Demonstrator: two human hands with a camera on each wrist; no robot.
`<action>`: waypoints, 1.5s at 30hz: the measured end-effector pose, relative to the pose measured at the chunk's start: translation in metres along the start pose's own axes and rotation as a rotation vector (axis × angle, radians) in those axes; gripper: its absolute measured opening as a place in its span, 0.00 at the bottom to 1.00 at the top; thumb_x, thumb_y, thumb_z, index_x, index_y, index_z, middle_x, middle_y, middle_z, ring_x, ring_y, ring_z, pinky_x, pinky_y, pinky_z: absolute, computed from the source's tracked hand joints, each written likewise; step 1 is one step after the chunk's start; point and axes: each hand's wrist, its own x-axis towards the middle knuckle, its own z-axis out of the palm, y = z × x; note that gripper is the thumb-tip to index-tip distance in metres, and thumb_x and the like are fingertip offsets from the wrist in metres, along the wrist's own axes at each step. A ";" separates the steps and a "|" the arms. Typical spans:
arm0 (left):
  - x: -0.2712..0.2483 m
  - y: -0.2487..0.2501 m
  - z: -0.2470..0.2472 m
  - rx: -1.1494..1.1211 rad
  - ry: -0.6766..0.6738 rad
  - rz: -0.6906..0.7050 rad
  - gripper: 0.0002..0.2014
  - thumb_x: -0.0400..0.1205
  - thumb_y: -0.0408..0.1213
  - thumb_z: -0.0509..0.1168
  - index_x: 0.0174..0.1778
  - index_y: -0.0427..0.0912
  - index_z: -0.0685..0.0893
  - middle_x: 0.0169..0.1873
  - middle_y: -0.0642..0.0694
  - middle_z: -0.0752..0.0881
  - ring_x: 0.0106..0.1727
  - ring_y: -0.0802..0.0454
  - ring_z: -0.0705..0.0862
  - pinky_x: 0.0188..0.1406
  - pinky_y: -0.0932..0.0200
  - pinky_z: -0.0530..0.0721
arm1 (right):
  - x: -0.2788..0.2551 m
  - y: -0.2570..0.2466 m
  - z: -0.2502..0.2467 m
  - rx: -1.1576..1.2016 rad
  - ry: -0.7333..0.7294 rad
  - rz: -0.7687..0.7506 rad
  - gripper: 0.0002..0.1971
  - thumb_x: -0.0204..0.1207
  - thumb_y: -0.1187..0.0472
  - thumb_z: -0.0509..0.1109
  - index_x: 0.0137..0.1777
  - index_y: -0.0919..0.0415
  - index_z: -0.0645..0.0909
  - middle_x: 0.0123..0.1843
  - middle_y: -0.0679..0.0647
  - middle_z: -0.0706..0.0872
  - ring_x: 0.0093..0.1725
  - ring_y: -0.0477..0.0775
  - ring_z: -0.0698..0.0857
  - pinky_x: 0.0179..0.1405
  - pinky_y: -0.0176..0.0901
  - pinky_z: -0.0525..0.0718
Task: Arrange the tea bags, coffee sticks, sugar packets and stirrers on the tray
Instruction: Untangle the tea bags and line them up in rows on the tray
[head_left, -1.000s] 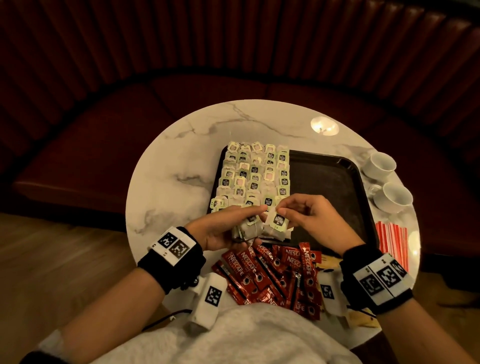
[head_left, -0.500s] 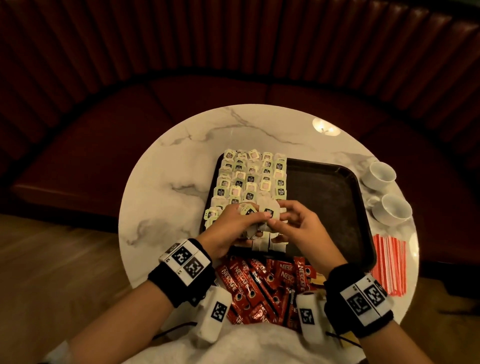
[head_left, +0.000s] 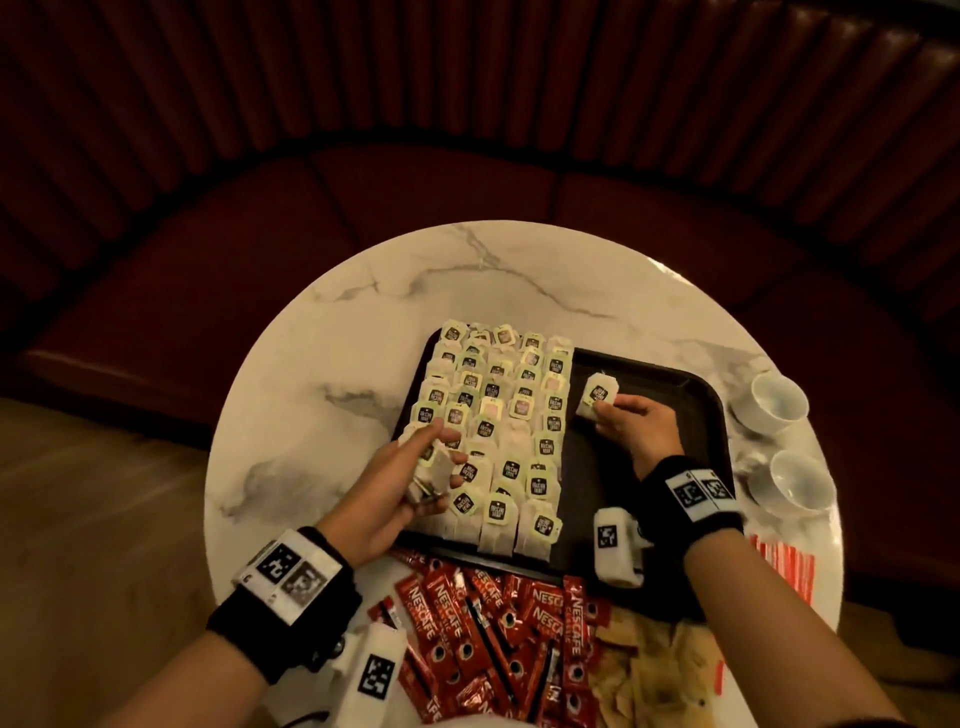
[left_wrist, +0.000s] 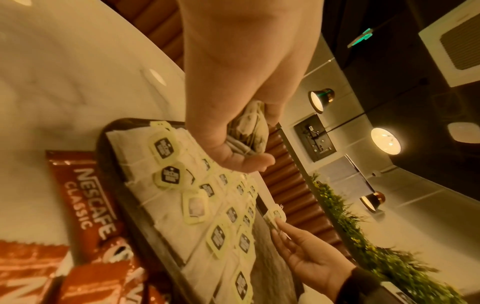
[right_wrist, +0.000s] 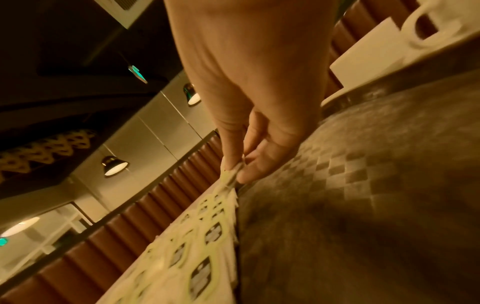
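Note:
A black tray (head_left: 647, 467) lies on the round marble table (head_left: 322, 395). Several rows of tea bags (head_left: 498, 415) cover the tray's left half. My right hand (head_left: 631, 423) pinches one tea bag (head_left: 597, 397) over the tray's bare part, just right of the far rows. My left hand (head_left: 410, 478) hovers over the tray's near left corner and holds a small bunch of tea bags (left_wrist: 249, 131) in its curled fingers. Red coffee sticks (head_left: 498, 618) lie heaped on the table in front of the tray, with brownish sugar packets (head_left: 654, 670) at their right.
Two white cups (head_left: 779, 402) stand on the table right of the tray. Red-and-white striped stirrers (head_left: 784, 566) lie near the table's right edge. A dark red curved bench (head_left: 363, 208) wraps round the far side of the table.
My hands have parted. The right hand has carried one tea bag away to the right and farther back over the tray; the left hand has drawn back to the left with its bunch.

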 end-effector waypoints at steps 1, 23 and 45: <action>0.002 0.001 -0.003 -0.013 0.015 -0.005 0.19 0.83 0.51 0.64 0.59 0.39 0.87 0.47 0.41 0.91 0.39 0.50 0.87 0.31 0.57 0.83 | 0.014 0.001 0.001 -0.072 0.023 0.024 0.14 0.75 0.70 0.76 0.59 0.69 0.83 0.53 0.61 0.89 0.42 0.52 0.88 0.31 0.35 0.86; 0.008 0.006 -0.005 0.050 0.041 -0.041 0.17 0.86 0.49 0.61 0.58 0.42 0.87 0.49 0.42 0.91 0.43 0.48 0.86 0.35 0.55 0.82 | 0.067 -0.020 0.025 -0.357 0.116 0.032 0.18 0.69 0.62 0.83 0.57 0.66 0.86 0.52 0.59 0.91 0.42 0.50 0.89 0.51 0.42 0.88; -0.001 0.019 0.021 -0.325 -0.139 -0.021 0.17 0.88 0.33 0.54 0.71 0.41 0.78 0.59 0.38 0.89 0.58 0.37 0.88 0.52 0.42 0.89 | -0.081 -0.029 0.022 -0.199 -0.285 -0.169 0.07 0.82 0.61 0.68 0.57 0.58 0.85 0.50 0.54 0.89 0.48 0.49 0.88 0.44 0.35 0.86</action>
